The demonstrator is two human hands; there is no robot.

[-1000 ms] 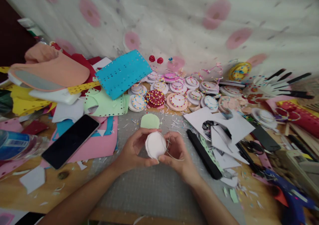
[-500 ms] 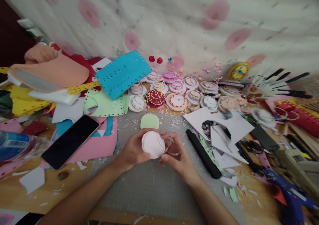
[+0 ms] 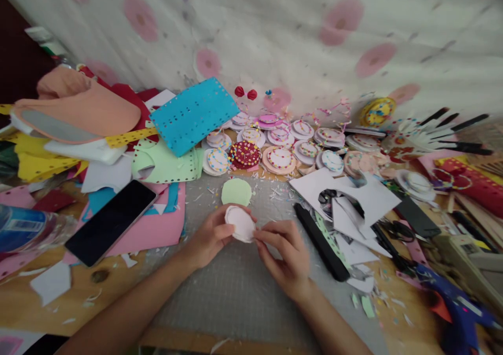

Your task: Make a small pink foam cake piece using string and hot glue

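Note:
Tilted in my left hand [image 3: 214, 237] is a small white disc [image 3: 240, 224], paper or thin foam, gripped at its left side with the thumb on its face. Its rim looks slightly rough. The fingertips of my right hand [image 3: 281, 253] pinch together at the disc's lower right edge; whether they hold the rim itself or a thin strip along it is too small to tell. Just beyond my hands, a pale green disc [image 3: 236, 191] lies flat on the grey cutting mat [image 3: 220, 297].
Several small decorated hats [image 3: 279, 158] line the back. A black phone [image 3: 112, 223], bottle [image 3: 27, 229] and coloured sheets crowd the left. On the right lie a black cutter-like tool [image 3: 321, 242], white offcuts [image 3: 365, 200] and a blue glue gun [image 3: 458, 308].
My right hand has turned and its fingers have closed in at the disc's edge; the thin loop seen by them earlier no longer shows. The white disc has tilted in my left hand.

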